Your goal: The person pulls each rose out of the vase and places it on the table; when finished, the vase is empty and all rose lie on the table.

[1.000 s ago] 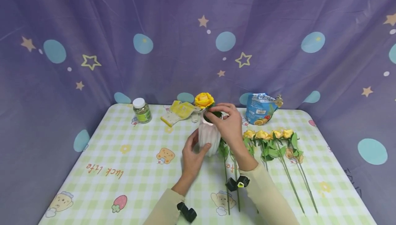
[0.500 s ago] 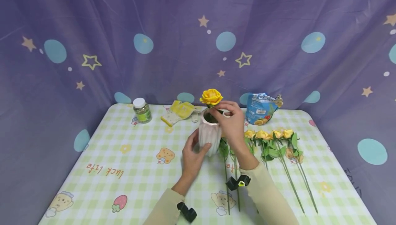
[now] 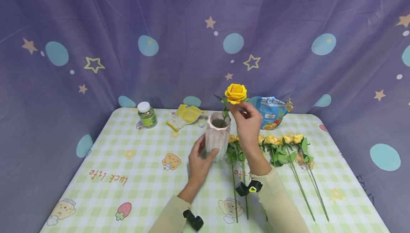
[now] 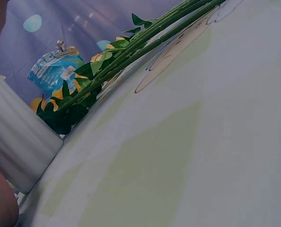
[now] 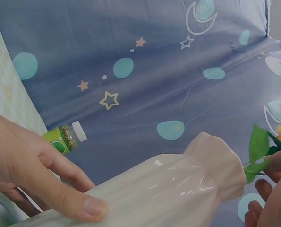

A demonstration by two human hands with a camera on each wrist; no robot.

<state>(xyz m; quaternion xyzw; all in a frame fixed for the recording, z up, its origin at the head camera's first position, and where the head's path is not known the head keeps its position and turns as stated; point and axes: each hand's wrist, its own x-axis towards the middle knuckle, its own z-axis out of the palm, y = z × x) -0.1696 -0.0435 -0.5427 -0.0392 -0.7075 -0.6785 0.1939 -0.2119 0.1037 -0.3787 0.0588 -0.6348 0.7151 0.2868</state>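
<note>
A pale pinkish-white fluted vase (image 3: 217, 142) stands on the table, and my left hand (image 3: 199, 165) grips its lower body, thumb across the front. Above its mouth is a yellow rose (image 3: 235, 94), its leafy stem slanting down inside the vase. Just below the bloom, my right hand (image 3: 249, 128) pinches the stem between thumb and fingers. The right wrist view shows green leaves (image 5: 258, 144) at the scalloped rim of the vase (image 5: 178, 182). Inside the vase, the stem's lower end is hidden.
Several yellow roses (image 3: 286, 145) lie in a row right of the vase, stems toward me. Behind them stands a blue pouch (image 3: 270, 115) with a clip. A white-capped jar (image 3: 147, 115) and a yellow-and-white glove-like item (image 3: 185, 116) are at the back left.
My right hand has moved up and to the right with the rose, drawing its leaves out above the vase rim. The left hand and the vase have stayed in place.
</note>
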